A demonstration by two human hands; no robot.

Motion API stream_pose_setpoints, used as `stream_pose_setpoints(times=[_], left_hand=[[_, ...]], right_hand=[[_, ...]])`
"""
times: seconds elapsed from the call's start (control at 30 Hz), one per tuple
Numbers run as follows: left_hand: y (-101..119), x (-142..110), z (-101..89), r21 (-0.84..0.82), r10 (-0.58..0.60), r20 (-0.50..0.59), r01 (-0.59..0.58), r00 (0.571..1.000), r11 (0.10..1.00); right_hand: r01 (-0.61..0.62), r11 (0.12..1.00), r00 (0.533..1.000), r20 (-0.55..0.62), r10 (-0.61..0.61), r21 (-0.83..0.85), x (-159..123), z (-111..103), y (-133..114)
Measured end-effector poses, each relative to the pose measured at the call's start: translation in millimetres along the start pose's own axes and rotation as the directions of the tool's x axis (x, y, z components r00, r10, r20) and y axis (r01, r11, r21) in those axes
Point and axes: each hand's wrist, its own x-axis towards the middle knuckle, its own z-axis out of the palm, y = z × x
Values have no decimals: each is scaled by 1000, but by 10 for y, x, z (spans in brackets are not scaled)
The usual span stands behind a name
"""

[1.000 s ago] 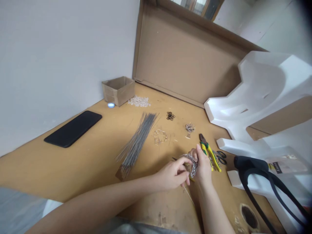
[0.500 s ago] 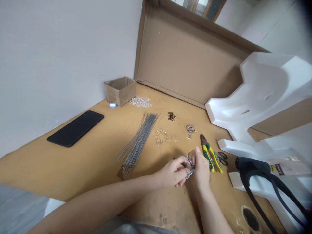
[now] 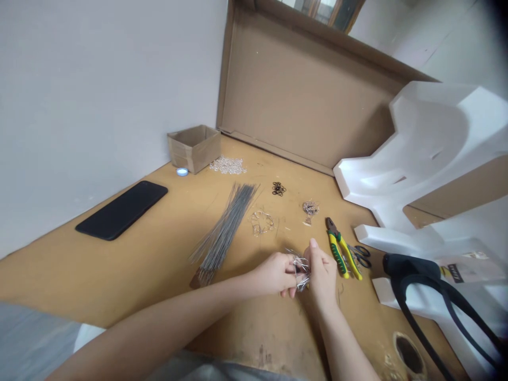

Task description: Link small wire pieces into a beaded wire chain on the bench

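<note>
Left hand (image 3: 274, 275) and right hand (image 3: 323, 274), lower centre of frame: both pinching one cluster of bent wire (image 3: 302, 281) between them. Pliers (image 3: 337, 250), yellow-green handles, right of centre. Straight wires (image 3: 228, 233), one bundle, centre. Black phone (image 3: 121, 210), left. Cardboard box (image 3: 200, 156), upper left of centre.

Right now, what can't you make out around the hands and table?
In the head view:
Silver wires: partly covered by the left hand and right hand.
Scissors: blades mostly behind the pliers.
Cardboard box: floor hidden by its near walls.
Clear pieces: too small to count.
</note>
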Motion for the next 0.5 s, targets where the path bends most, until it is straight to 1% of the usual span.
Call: stream_pose_setpoints(times=[0.07, 0.23, 0.33, 0.4, 0.43, 0.5], left_hand=[[11, -18, 18, -25, 5, -6, -5, 1000, 1000], [23, -45, 32, -70, 58, -76, -64, 995, 996], [7, -18, -15, -123, 82, -59, -89, 995, 988], [-22, 16, -61, -157, 99, -77, -110, 992, 981], [-41, 34, -83, -156, 104, -112, -121, 988, 980], [-77, 58, -119, -98, 111, -221, -135, 969, 986]], right_hand=[[4, 1000, 1000, 13, -5, 28, 3, -5, -13], [1, 995, 1000, 25, -4, 100, 46, -69, -45], [25, 994, 1000, -10, -24, 107, 110, -129, -43], [26, 998, 999, -27, -25, 61, 162, -170, -32], [24, 1000, 999, -32, -24, 11, 188, -191, -25], [42, 986, 998, -43, -49, -162, 236, -227, -7]])
